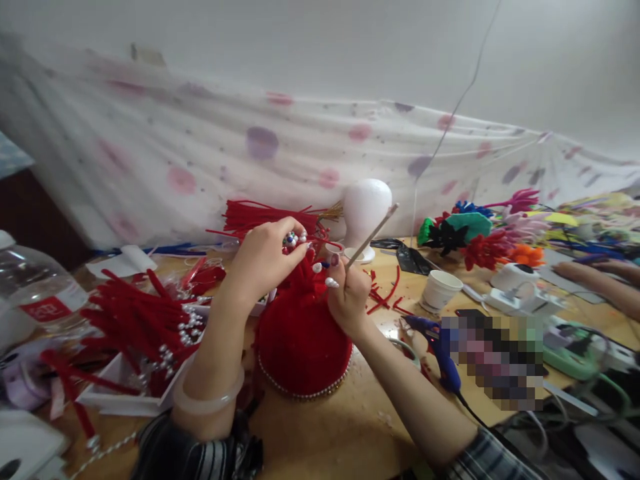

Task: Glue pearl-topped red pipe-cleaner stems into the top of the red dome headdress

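We have a round red thing (pixel 305 343) on the wooden table (pixel 295 443), right in front of us and between our arms. It looks soft, and a row of tiny pearls (pixel 305 396) goes along its near edge. Red fuzzy bits (pixel 311 277) stand up on top of it.

Our left hand (pixel 267 260) is over the top, a bit to the left. Its fingers bend around small white and blue beads (pixel 294 238), but we can't tell if they pinch them tight. Our right hand (pixel 350 293) is closed on a thin stick (pixel 375 233) that leans up and to the right. We also see white and dark blue bits near its fingertips, too small to tell what they are. A pale bangle (pixel 207 397) is on our left wrist.

Behind our hands are a white foam head (pixel 367 207) and a pile of long red sticks (pixel 270 217). To our left, a white box (pixel 125 399) has more fuzzy red sticks (pixel 140 317) and pearls in it, and a clear bottle (pixel 43 293) is near it. To our right we see a paper cup (pixel 440 292), a blue glue gun (pixel 443 350) and a blurred-out flat thing (pixel 495 360). Bright fuzzy flowers (pixel 483 237) are farther back, and another person's arms (pixel 593 277) reach in from the side. A spotty cloth (pixel 300 157) hangs behind it all.
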Available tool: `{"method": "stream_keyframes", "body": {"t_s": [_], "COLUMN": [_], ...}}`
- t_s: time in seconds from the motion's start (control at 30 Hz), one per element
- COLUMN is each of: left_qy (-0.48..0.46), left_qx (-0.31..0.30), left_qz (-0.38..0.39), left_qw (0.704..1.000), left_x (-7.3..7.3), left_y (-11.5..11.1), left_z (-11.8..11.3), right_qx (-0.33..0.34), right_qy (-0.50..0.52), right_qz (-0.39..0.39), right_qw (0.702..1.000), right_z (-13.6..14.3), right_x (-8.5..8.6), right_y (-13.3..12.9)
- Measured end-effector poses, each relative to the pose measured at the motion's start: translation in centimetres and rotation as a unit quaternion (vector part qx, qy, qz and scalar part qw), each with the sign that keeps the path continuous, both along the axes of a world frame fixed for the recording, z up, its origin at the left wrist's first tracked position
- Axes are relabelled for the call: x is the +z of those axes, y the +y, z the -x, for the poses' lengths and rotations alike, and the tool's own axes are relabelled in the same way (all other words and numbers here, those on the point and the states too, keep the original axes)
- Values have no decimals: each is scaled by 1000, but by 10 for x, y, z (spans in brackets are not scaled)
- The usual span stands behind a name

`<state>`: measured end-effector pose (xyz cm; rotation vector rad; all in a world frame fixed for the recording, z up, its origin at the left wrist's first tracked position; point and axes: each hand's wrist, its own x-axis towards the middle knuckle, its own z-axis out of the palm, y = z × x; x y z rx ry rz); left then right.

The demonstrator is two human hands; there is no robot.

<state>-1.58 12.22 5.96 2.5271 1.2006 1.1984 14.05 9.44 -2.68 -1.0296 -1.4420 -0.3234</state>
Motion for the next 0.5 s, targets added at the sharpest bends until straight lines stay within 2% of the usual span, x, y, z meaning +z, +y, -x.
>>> {"method": "stream_keyframes", "body": {"t_s": [0.13, 0.23, 0.4, 0.5], "left_qy": [-2, -7, -28, -25], "left_qx": [-1, -3, -20, -25], "left_qz": [12, 12, -34, -55], "left_qw": [1000, 1000, 999, 998], "left_x": [0, -2, -5, -5], "left_y": [-1, -1, 2, 3], "left_z": [0, 0, -1, -3], "right_qx": [28, 35, 41, 44], "right_qy": [34, 100, 286, 342], "right_qz": [10, 20, 26, 10], "right_qw": [999, 994, 957, 939], "right_z": [2, 0, -6, -10], "right_x": [1, 2, 3, -1], "right_y": [-1, -5, -11, -10]}}
